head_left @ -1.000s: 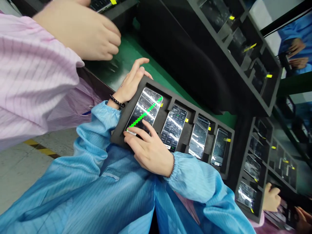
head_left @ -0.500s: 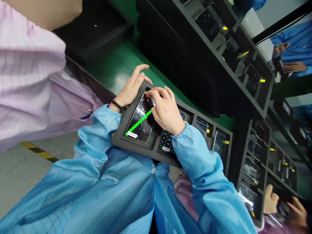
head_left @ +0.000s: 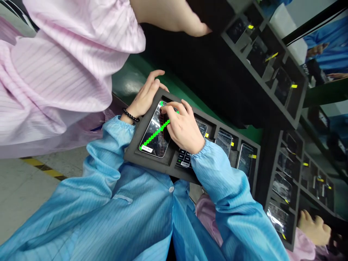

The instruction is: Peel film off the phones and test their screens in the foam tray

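Pink striped cloth, a co-worker's sleeve (head_left: 73,61), has swung farther across the upper left! Matte grey tray (head_left: 131,153) at centre, green tabletop (head_left: 125,80) open beyond its edge. Left hand (head_left: 144,97), loosely spread, steadies its side; right hand (head_left: 182,127), half-curled, grips nothing, fingertip on the glossy phone (head_left: 160,145) centre-left, newly green-cornered.

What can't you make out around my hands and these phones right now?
All in the head view:
- Upper right corner of the leftmost phone: behind your right hand.
- Middle of the second phone: under that hand.
- Print on the white label: too small.
- Pink-sleeved arm above: cut off by the top edge.
- Co-worker's hand, lower right: blurred.
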Tool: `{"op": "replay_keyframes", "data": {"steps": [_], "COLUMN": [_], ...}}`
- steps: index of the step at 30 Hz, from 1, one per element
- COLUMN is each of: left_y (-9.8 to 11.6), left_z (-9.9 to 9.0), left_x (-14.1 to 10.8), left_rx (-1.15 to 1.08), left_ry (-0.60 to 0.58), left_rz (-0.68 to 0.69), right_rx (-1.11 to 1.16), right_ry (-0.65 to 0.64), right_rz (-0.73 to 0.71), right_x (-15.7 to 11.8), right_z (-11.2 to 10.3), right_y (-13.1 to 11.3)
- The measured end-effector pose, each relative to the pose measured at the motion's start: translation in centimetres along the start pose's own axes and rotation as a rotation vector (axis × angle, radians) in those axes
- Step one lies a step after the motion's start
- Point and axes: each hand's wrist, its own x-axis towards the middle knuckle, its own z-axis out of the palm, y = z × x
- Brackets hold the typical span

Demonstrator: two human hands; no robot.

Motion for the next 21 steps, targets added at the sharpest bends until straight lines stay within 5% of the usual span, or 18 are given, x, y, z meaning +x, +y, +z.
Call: {"op": "replay_keyframes", "data": {"steps": [21], "left_y": [-0.3], "left_z": [-0.1], "left_x": [0.4], "left_rx": [-0.021], "left_ry": [0.001], "left_rz": [-0.018], "right_rx": [0.059], "right_ry": [-0.045], "right_rz": [-0.099], "right_x": [-7.2], "right_z": [-0.1], "right_y": [-4.5]}}
